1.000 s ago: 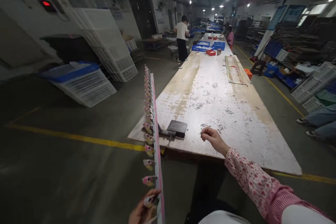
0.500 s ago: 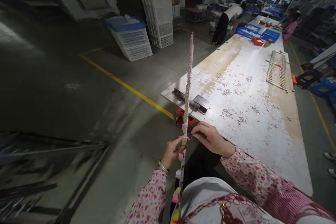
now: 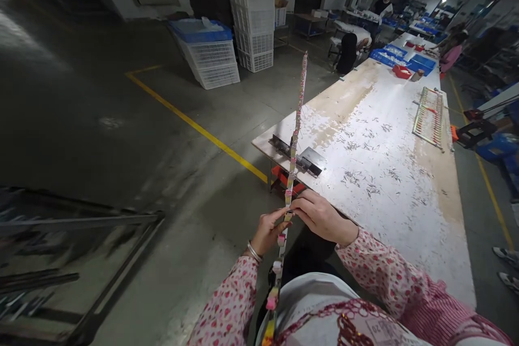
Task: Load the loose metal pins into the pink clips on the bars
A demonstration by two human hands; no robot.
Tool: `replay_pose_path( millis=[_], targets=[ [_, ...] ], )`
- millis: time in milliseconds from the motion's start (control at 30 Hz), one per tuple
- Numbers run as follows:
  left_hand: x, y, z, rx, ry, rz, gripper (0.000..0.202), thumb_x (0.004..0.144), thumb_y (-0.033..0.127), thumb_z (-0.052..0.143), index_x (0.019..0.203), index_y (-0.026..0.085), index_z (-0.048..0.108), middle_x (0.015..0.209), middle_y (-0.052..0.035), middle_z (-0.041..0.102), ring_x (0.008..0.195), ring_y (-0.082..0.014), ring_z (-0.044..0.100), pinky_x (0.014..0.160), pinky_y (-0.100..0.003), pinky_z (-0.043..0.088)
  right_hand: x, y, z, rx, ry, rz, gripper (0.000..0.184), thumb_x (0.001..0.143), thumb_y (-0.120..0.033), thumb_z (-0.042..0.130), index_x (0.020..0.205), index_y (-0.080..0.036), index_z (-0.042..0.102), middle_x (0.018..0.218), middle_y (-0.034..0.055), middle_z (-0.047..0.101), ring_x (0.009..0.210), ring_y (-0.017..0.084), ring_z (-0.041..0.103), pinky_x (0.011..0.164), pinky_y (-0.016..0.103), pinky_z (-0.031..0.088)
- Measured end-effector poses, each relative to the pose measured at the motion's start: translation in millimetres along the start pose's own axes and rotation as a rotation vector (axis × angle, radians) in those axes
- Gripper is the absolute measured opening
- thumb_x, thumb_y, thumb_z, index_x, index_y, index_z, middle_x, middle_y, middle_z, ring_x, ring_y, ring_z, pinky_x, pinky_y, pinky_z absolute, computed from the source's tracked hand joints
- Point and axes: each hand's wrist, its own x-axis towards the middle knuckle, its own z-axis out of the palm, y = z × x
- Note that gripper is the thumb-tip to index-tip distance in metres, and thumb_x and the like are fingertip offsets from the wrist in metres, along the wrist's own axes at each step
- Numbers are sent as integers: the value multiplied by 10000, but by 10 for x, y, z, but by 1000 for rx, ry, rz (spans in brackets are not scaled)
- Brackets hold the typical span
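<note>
A long, narrow strip (image 3: 297, 124) set with small pink and yellow pieces rises from my lap, tilted away toward the table. My left hand (image 3: 268, 232) grips it about midway, thumb and fingers pinched around one yellowish piece. Against the strip's right side, at the same spot, press the fingertips of my right hand (image 3: 320, 217). They are pinched together, and whatever sits between them is too small to make out. Further pink pieces (image 3: 272, 300) line the part of the strip below my hands.
Many small thin metal bits (image 3: 352, 178) lie scattered on the long table (image 3: 401, 216). A dark metal bracket (image 3: 279, 146) sits at its near left corner. A rack of pieces (image 3: 430, 116) lies on the right; white crates (image 3: 211, 62) stand behind. A metal frame (image 3: 133, 248) is at left.
My right hand has moved left from a small gap to touch the strip beside my left fingers. The strip's far end has shifted slightly right in view. A co-worker behind the table bends lower.
</note>
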Motion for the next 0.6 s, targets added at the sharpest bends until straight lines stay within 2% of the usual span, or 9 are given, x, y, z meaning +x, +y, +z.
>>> replay_pose_path(
  millis=[233, 367, 467, 600],
  targets=[
    [21, 74, 4, 5, -12, -1, 345, 837, 363, 600, 1070, 128, 697, 882, -71, 721, 839, -233, 657, 829, -341, 515, 3, 5, 23, -83, -78, -50, 173, 966, -156, 369, 955, -166, 542, 871, 80, 562, 869, 188, 508, 774, 313, 464],
    [22, 82, -22, -22, -23, -40, 352, 831, 375, 589, 1044, 122, 706, 843, -66, 715, 839, -236, 651, 835, -333, 512, 18, 10, 50, -88, -95, -50, 188, 965, -158, 370, 979, -163, 558, 878, 79, 560, 843, 181, 503, 747, 298, 456],
    [-35, 97, -34, -49, -33, -112, 396, 799, 446, 599, 1012, 134, 717, 830, -64, 717, 816, -247, 656, 822, -346, 521, 41, -26, 52, -98, -83, -38, 183, 959, -175, 386, 999, -171, 565, 892, 79, 569, 838, 177, 511, 748, 287, 452],
    [-63, 169, -75, -80, 19, -293, 438, 727, 543, 663, 1027, 227, 705, 824, -52, 710, 914, -309, 657, 786, -380, 554, -69, 7, 86, -76, 17, 42, 217, 943, -340, 465, 1062, -182, 551, 958, 78, 600, 871, 168, 545, 757, 265, 456]
  ],
)
